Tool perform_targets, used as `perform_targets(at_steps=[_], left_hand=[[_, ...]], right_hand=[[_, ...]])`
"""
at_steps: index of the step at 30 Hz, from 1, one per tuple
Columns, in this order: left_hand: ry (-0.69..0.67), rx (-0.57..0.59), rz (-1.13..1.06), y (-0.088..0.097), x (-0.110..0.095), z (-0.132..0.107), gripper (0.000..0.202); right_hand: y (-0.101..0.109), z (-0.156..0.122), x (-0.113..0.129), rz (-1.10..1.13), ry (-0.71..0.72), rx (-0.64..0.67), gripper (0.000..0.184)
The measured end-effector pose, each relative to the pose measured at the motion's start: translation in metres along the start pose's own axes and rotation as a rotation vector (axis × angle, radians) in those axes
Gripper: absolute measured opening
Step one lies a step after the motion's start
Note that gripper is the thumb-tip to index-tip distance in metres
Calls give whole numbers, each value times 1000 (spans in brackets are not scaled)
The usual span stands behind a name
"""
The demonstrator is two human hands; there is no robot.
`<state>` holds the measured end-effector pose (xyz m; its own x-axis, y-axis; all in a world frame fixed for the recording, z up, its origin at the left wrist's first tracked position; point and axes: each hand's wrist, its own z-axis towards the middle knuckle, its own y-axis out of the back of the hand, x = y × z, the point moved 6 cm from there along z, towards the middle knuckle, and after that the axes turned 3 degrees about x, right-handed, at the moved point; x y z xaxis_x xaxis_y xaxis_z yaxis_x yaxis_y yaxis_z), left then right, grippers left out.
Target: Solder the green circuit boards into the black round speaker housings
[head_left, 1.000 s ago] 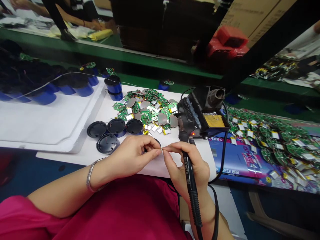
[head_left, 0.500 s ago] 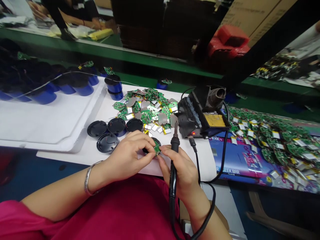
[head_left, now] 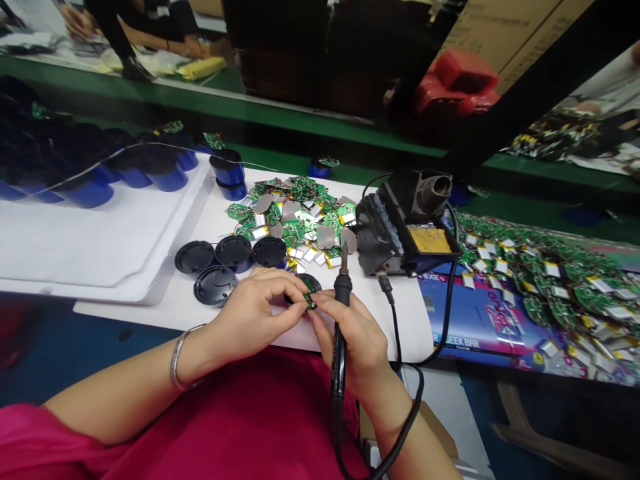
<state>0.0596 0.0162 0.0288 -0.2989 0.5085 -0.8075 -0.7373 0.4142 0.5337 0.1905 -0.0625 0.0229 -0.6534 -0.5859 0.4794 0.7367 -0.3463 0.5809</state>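
Note:
Between my two hands is a small green circuit board (head_left: 311, 299), partly hidden by the fingers. My left hand (head_left: 267, 303) pinches the board's left side with thumb and forefinger. My right hand (head_left: 357, 333) has its thumb and forefinger at the board's right side, and a black soldering iron (head_left: 339, 353) rests in the same hand, its tip pointing up and away. Just behind the board sits a round black cap (head_left: 314, 283), largely covered by my fingers. Several other black caps (head_left: 215, 285) stand to the left, some on blue cylinders.
A heap of green boards with silver batteries (head_left: 295, 217) lies beyond my hands. The soldering station (head_left: 395, 233) with a yellow sponge (head_left: 429, 240) stands right of it; its cable loops by my right arm. Blue cylinders (head_left: 167, 175) crowd a white foam tray (head_left: 100, 260). A co-worker's hand (head_left: 77, 23) shows far left.
My right hand and the soldering iron have shifted slightly left. The board between my fingers has tilted and shows less of its green face. My left hand has barely moved.

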Motion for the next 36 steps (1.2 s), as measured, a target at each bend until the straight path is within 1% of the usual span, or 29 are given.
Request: perform_targets(at_steps=[3, 7, 13, 16, 18, 21, 24, 27, 30, 32, 33, 34, 35, 36], left_hand=[[15, -21, -5, 2, 0, -2, 8], [-15, -15, 27, 1, 0, -4, 8], [-10, 20, 43, -5, 2, -4, 11], [-9, 21, 72, -7, 2, -4, 12], [-10, 20, 88, -8, 1, -4, 13], [-9, 16, 91, -10, 1, -4, 14], [-4, 17, 88, -10, 1, -4, 14], [4, 32, 82, -10, 2, -5, 13], [9, 45, 90, -11, 2, -6, 12], [13, 56, 98, -11, 2, -6, 12], [16, 63, 101, -12, 2, -6, 12], [20, 69, 104, -12, 2, -6, 12], [25, 75, 108, -13, 2, -6, 12], [30, 77, 112, -13, 2, -6, 12]], right_hand=[[2, -1, -1, 32, -27, 17, 46], [4, -7, -2, 51, -48, 71, 45], [3, -13, -3, 32, -3, 153, 48], [4, -12, -3, 43, -1, 163, 47], [8, -11, -1, 51, -16, 121, 44], [23, -9, 5, -16, -84, -8, 45], [47, -14, 10, -117, -275, -193, 46], [68, -26, 16, -100, -439, -365, 37], [78, -37, 25, -72, -490, -433, 28], [85, -41, 32, -163, -489, -471, 15], [88, -41, 35, -215, -475, -458, 10], [90, -38, 36, -244, -449, -406, 7], [90, -33, 36, -234, -414, -310, 7], [88, -28, 35, -190, -375, -173, 7]])
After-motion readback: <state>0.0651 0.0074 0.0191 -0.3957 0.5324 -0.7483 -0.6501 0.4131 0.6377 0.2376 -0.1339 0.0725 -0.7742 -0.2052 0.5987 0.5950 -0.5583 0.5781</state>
